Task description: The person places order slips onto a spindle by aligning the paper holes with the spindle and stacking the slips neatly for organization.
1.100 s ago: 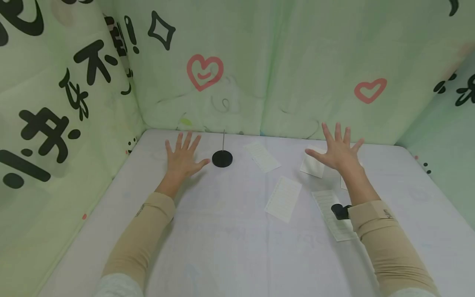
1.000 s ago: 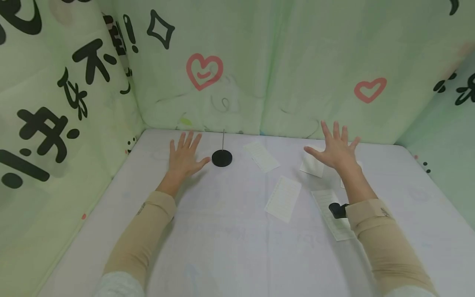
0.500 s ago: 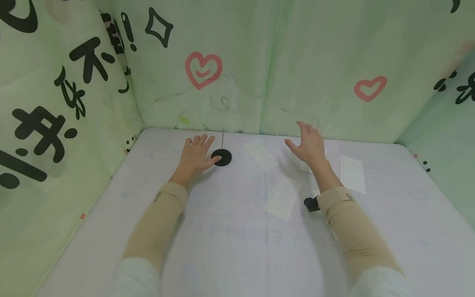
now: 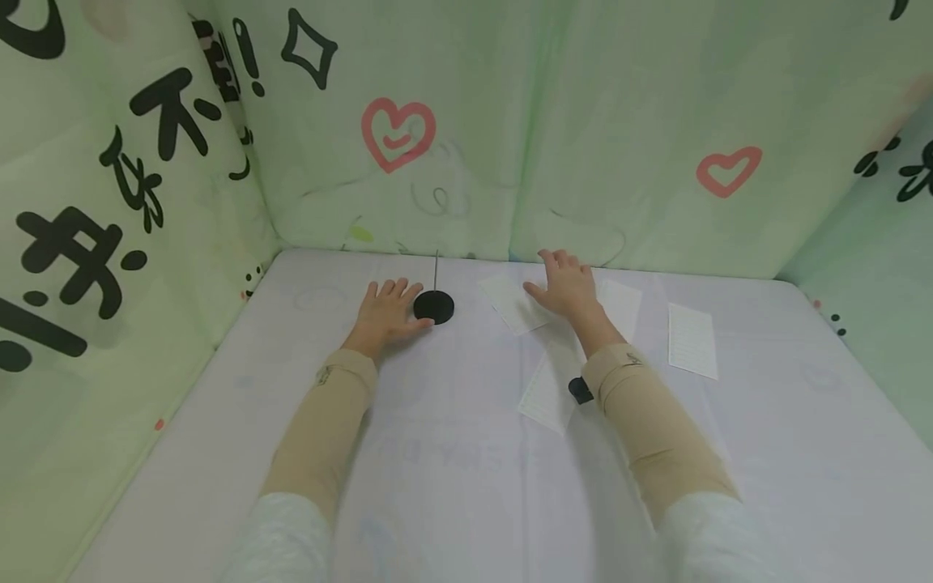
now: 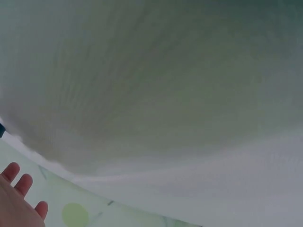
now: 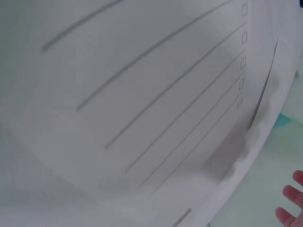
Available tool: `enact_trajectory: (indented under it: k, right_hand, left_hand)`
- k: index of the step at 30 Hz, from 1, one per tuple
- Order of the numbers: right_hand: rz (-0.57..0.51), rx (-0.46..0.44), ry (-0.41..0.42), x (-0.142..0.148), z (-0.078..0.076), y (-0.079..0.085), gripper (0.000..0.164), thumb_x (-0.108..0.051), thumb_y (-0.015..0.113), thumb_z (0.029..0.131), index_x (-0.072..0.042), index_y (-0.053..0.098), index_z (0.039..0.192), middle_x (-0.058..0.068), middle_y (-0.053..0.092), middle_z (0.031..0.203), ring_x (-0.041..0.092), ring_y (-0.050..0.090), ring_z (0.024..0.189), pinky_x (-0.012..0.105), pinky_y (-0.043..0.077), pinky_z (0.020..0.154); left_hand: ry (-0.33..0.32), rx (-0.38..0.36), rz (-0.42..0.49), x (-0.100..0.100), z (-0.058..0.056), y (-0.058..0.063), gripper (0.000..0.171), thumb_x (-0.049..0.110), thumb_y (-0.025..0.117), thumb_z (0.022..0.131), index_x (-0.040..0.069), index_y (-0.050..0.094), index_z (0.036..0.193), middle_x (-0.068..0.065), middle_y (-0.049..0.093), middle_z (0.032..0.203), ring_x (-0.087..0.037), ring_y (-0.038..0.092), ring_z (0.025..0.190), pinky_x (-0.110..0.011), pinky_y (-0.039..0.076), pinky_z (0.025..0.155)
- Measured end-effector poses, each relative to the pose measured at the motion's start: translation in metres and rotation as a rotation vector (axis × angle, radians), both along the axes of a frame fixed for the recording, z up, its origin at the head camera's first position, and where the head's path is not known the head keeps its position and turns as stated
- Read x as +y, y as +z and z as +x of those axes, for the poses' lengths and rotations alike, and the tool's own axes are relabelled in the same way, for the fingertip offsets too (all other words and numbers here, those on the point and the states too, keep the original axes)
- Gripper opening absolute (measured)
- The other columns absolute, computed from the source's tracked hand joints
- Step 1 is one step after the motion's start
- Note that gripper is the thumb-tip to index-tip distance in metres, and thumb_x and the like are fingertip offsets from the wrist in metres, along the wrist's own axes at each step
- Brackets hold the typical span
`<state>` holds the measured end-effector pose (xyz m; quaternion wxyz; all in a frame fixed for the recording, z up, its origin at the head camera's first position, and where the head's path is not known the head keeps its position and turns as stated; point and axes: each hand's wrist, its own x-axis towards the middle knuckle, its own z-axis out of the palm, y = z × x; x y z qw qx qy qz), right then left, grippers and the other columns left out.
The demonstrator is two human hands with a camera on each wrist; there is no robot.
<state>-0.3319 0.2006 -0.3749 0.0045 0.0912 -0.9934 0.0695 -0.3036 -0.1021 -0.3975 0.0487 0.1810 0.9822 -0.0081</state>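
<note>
In the head view my left hand [image 4: 385, 316] lies palm down beside a paper spike [image 4: 433, 306], a thin upright rod on a round black base. Its thumb reaches along the front edge of that base, and the fingers are loosely extended and grip nothing. My right hand [image 4: 567, 289] is over the table between two paper slips, fingers relaxed, holding nothing. One white slip [image 4: 503, 301] is just left of it and another slip [image 4: 619, 304] to its right. The right wrist view shows a lined checklist slip [image 6: 180, 85] with small boxes close below the camera.
Partly under the right forearm lies a nearer slip [image 4: 543, 397]; a further slip [image 4: 692, 340] is at the right. The white tabletop [image 4: 437, 470] meets a green curtain [image 4: 474, 121] printed with hearts at the back. More printed curtain stands at both sides.
The right hand has swept left across the slips and its spread fingers have relaxed, uncovering the far-right slip. My left hand has shifted right to the spike's base. The slips stay put.
</note>
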Motion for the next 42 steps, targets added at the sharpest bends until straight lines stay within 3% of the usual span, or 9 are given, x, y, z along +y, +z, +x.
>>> enact_trajectory:
  k: [10,21,32,42]
  right_hand:
    - [0.113,-0.114,0.014,-0.020,-0.010,-0.013,0.068,-0.047,0.045,0.092,-0.007,0.022,0.142,0.022,0.024,0.143,0.039,0.020,0.131,0.056,0.020,0.101]
    - [0.190,-0.193,0.000,-0.040,-0.008,-0.019,0.065,-0.049,0.040,0.094,-0.010,0.022,0.144,0.019,0.022,0.145,0.037,0.019,0.132,0.053,0.017,0.104]
    - [0.169,-0.251,-0.086,-0.049,-0.009,-0.025,0.060,-0.041,0.030,0.097,-0.002,0.020,0.143,0.021,0.021,0.144,0.037,0.020,0.132,0.052,0.016,0.105]
    - [0.124,-0.283,-0.165,-0.053,-0.014,-0.030,0.065,-0.041,0.035,0.097,0.004,0.019,0.141,0.023,0.019,0.143,0.038,0.018,0.132,0.054,0.012,0.106]
  left_hand:
    - [-0.017,0.000,-0.065,0.000,-0.003,-0.004,0.076,0.065,0.036,0.087,0.016,0.023,0.144,-0.013,0.028,0.143,-0.031,0.027,0.129,-0.050,0.018,0.103]
    - [0.021,-0.031,-0.111,0.000,-0.007,-0.006,0.075,0.066,0.030,0.088,0.018,0.020,0.145,-0.010,0.027,0.144,-0.029,0.026,0.130,-0.049,0.017,0.104]
    - [0.036,-0.048,-0.110,0.002,-0.008,-0.009,0.074,0.065,0.029,0.089,0.020,0.020,0.145,-0.010,0.027,0.143,-0.028,0.026,0.129,-0.048,0.017,0.103]
    - [0.042,-0.067,-0.107,0.004,-0.009,-0.009,0.074,0.066,0.028,0.088,0.020,0.018,0.146,-0.011,0.027,0.143,-0.028,0.026,0.129,-0.049,0.016,0.104]
